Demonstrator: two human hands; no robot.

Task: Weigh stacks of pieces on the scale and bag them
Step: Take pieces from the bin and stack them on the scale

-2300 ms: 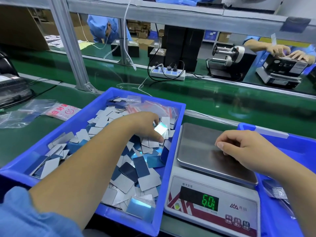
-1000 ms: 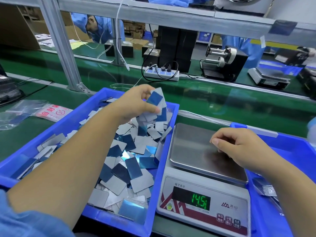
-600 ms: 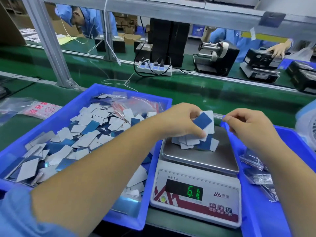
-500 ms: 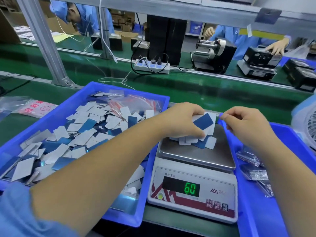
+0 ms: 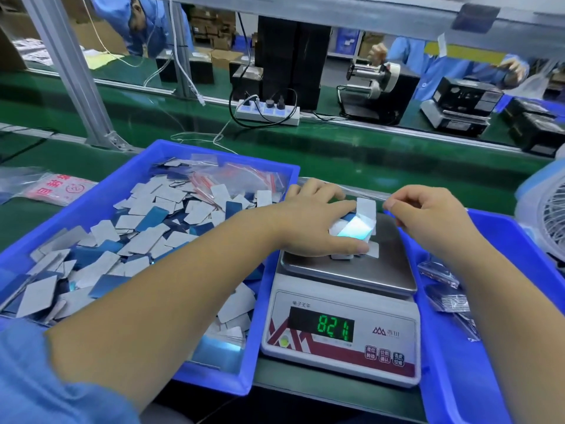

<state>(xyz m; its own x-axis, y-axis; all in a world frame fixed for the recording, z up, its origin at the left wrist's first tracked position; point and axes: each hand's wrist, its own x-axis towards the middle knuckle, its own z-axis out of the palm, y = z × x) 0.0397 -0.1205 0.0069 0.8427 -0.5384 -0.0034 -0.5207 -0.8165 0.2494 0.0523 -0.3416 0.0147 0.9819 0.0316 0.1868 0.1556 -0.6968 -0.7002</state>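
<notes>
My left hand (image 5: pixel 315 221) reaches over the steel pan of the white scale (image 5: pixel 367 270) and grips a loose stack of blue and grey pieces (image 5: pixel 356 229) resting on the pan. The green display (image 5: pixel 334 327) reads about 82. My right hand (image 5: pixel 428 221) hovers at the pan's right edge with fingers curled and thumb against forefinger; nothing shows between them. Left of the scale, a blue bin (image 5: pixel 214 153) holds a heap of loose pieces (image 5: pixel 137 240).
Empty zip bags (image 5: pixel 244 179) lie at the back of the left bin. A second blue bin (image 5: pixel 504 223) to the right holds filled bags (image 5: pixel 443 289). A fan (image 5: pixel 550 218) stands far right. More bags (image 5: pixel 52 188) lie on the green bench at left.
My left hand lifted a handful of pieces out of the bin, carried it right and set it on the scale pan. The reading rose from about 60 to about 82.
</notes>
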